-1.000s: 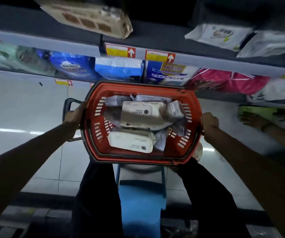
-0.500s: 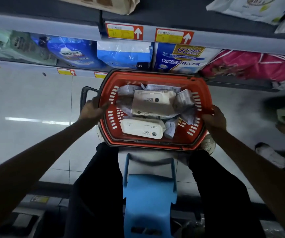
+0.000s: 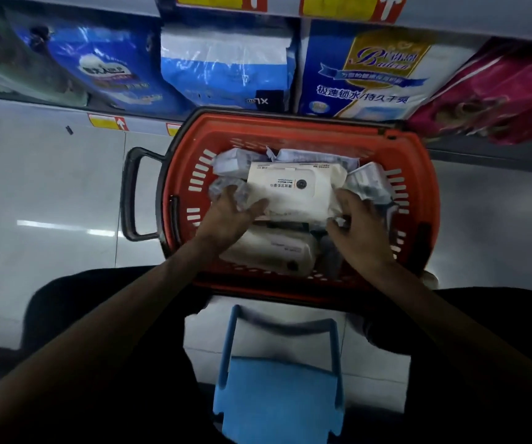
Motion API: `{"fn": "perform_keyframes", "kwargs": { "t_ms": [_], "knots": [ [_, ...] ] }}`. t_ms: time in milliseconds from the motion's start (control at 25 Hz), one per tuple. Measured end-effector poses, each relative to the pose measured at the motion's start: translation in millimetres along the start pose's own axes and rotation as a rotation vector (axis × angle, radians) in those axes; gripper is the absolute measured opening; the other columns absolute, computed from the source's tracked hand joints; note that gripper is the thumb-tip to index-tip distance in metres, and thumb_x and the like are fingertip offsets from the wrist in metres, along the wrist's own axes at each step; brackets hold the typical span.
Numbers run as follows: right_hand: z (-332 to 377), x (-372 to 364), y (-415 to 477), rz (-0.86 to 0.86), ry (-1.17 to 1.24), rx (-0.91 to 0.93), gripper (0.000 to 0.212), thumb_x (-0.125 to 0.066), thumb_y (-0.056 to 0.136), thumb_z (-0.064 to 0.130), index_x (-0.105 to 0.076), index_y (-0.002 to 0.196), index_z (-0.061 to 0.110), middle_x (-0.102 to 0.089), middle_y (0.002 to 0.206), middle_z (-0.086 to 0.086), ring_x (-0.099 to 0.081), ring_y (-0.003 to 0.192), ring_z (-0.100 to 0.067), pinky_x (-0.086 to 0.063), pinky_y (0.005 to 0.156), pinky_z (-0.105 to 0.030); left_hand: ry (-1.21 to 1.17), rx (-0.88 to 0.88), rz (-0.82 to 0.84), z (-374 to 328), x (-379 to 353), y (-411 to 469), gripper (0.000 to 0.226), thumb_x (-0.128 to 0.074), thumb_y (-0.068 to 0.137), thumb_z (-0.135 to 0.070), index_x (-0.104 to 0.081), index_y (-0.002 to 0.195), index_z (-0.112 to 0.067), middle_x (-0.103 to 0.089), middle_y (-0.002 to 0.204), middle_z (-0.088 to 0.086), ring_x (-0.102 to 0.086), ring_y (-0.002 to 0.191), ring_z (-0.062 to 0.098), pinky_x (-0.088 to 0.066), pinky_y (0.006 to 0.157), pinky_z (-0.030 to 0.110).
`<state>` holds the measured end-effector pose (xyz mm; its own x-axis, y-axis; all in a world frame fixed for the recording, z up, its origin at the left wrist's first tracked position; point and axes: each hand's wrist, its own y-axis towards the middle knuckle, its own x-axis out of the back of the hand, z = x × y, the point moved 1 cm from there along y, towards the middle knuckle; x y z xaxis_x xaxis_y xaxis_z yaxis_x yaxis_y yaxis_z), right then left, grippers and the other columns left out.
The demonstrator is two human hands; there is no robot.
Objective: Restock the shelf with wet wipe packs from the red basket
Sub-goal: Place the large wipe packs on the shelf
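Observation:
The red basket (image 3: 293, 128) sits low in front of me, against the bottom shelf. Inside it, a cream wet wipe pack (image 3: 293, 187) lies on top, label up. A second cream pack (image 3: 271, 253) lies under it, nearer to me. Small crinkly packs (image 3: 370, 181) fill the basket's sides. My left hand (image 3: 229, 214) is in the basket with fingers spread, its thumb on the top pack's left end. My right hand (image 3: 359, 227) curls around that pack's right end.
The shelf (image 3: 482, 152) behind the basket holds blue diaper bags (image 3: 226, 65) and a pink bag (image 3: 501, 91). A black handle (image 3: 129, 193) sticks out on the basket's left. A blue stool (image 3: 277, 395) stands between my legs. Pale tiled floor lies to the left.
Both hands have left the basket's rim and reached inside onto the top wet wipe pack. The basket has come down close to the bottom shelf and the view has tilted down.

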<state>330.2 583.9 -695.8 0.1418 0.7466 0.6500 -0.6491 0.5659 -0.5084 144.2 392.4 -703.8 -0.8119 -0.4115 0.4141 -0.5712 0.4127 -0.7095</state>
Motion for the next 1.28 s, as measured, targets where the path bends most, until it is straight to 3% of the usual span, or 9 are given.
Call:
{"fn": "perform_keyframes", "kwargs": {
  "t_ms": [200, 360, 520, 760, 920, 1000, 1080, 1200, 1280],
  "knots": [
    [-7, -1, 48, 0.130, 0.159, -0.066, 0.060, -0.072, 0.089, 0.022, -0.050, 0.144, 0.027, -0.066, 0.119, 0.000, -0.065, 0.111, -0.021, -0.053, 0.092, -0.038, -0.176, 0.071, 0.091, 0, -3, 63, 0.026, -0.072, 0.095, -0.048, -0.075, 0.110, -0.027, -0.077, 0.111, 0.000, -0.074, 0.105, 0.023, -0.064, 0.079, 0.039],
    [-9, -1, 60, 0.156, 0.450, -0.138, 0.042, -0.075, 0.087, 0.018, -0.060, 0.126, 0.027, -0.069, 0.107, 0.007, -0.068, 0.094, -0.012, -0.054, 0.069, -0.026, -0.280, 0.195, 0.145, 8, -4, 76, 0.035, -0.074, 0.092, -0.049, -0.072, 0.120, -0.028, -0.078, 0.112, 0.006, -0.077, 0.099, 0.028, -0.066, 0.074, 0.048],
    [-7, -10, 63, 0.062, 0.531, -0.200, 0.049, -0.078, 0.074, 0.023, -0.069, 0.122, 0.030, -0.074, 0.107, -0.002, -0.073, 0.099, -0.025, -0.062, 0.086, -0.048, -0.367, 0.191, 0.090, 3, -16, 61, 0.039, -0.075, 0.086, -0.047, -0.072, 0.119, -0.026, -0.076, 0.112, 0.008, -0.074, 0.099, 0.028, -0.063, 0.068, 0.038],
    [10, -25, 21, 0.037, 0.537, -0.151, 0.048, -0.071, 0.081, 0.008, -0.060, 0.122, 0.030, -0.065, 0.107, 0.007, -0.065, 0.098, -0.021, -0.048, 0.062, -0.028, -0.531, 0.148, 0.058, -14, -27, 12, 0.033, -0.067, 0.094, -0.038, -0.062, 0.120, -0.018, -0.066, 0.112, 0.010, -0.067, 0.094, 0.027, -0.058, 0.075, 0.038],
    [24, -22, -8, 0.044, 0.569, -0.197, 0.021, -0.064, 0.076, 0.004, -0.062, 0.097, 0.008, -0.058, 0.102, -0.012, -0.059, 0.090, -0.027, -0.045, 0.064, -0.032, -0.577, 0.098, 0.006, -13, -28, -6, 0.042, -0.071, 0.092, -0.039, -0.060, 0.126, -0.019, -0.068, 0.115, 0.009, -0.066, 0.098, 0.025, -0.059, 0.079, 0.034],
    [29, -9, -19, 0.066, 0.618, -0.217, 0.033, -0.067, 0.078, 0.004, -0.065, 0.110, 0.002, -0.057, 0.111, -0.014, -0.058, 0.093, -0.025, -0.050, 0.062, -0.032, -0.616, 0.028, -0.027, -20, -22, -16, 0.032, -0.069, 0.095, -0.041, -0.063, 0.117, -0.018, -0.067, 0.097, 0.004, -0.064, 0.085, 0.019, -0.056, 0.063, 0.029],
    [34, 1, -25, 0.039, 0.746, -0.232, 0.035, -0.072, 0.075, 0.004, -0.068, 0.110, 0.001, -0.059, 0.112, -0.012, -0.060, 0.087, -0.024, -0.053, 0.054, -0.028, -0.638, -0.072, -0.072, -28, -14, -20, 0.032, -0.067, 0.097, -0.043, -0.064, 0.114, -0.016, -0.067, 0.091, 0.000, -0.061, 0.084, 0.016, -0.053, 0.078, 0.035],
    [38, 7, -24, -0.065, 0.854, -0.162, 0.032, -0.074, 0.055, 0.003, -0.074, 0.087, 0.011, -0.075, 0.104, -0.012, -0.070, 0.099, -0.034, -0.059, 0.090, -0.046, -0.649, -0.193, -0.052, -45, 3, -21, 0.045, -0.076, 0.090, -0.042, -0.065, 0.124, -0.015, -0.078, 0.105, 0.006, -0.073, 0.101, 0.027, -0.059, 0.086, 0.047],
    [38, 8, -27, -0.086, 0.862, -0.016, 0.042, -0.069, 0.067, -0.008, -0.079, 0.094, 0.023, -0.080, 0.098, 0.002, -0.070, 0.107, -0.028, -0.056, 0.099, -0.048, -0.738, -0.224, -0.017, -50, 12, -17, 0.065, -0.087, 0.078, -0.040, -0.063, 0.133, -0.014, -0.078, 0.116, 0.010, -0.075, 0.108, 0.032, -0.064, 0.084, 0.051]
  ]
}}
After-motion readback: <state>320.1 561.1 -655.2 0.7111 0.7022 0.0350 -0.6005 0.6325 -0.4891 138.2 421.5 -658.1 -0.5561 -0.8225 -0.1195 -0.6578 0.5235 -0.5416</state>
